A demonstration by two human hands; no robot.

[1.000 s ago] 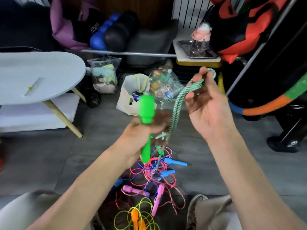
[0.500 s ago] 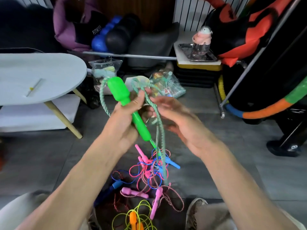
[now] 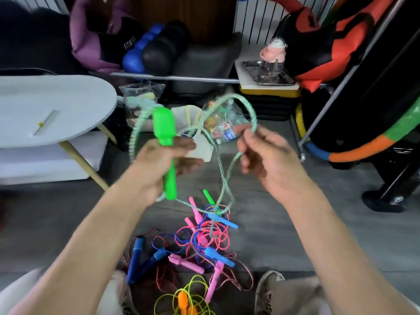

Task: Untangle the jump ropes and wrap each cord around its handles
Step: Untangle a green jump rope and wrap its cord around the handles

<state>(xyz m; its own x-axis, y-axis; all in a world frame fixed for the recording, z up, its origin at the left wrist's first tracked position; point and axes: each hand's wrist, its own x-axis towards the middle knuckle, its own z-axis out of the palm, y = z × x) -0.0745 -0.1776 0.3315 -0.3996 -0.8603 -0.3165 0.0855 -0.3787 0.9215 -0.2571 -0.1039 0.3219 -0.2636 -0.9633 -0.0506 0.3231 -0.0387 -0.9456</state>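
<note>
Now the right hand [image 3: 270, 160] has drawn away from the left hand [image 3: 156, 169], pinching the green cord [image 3: 250, 114] in a wider arc; the left grips the green handle [image 3: 164, 142], more upright than before. Below, the tangled ropes [image 3: 204, 242] lie on the floor.

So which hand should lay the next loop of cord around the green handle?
Probably the right hand: it pinches the free green cord beside the handle, while the left hand is busy gripping that handle.
</note>
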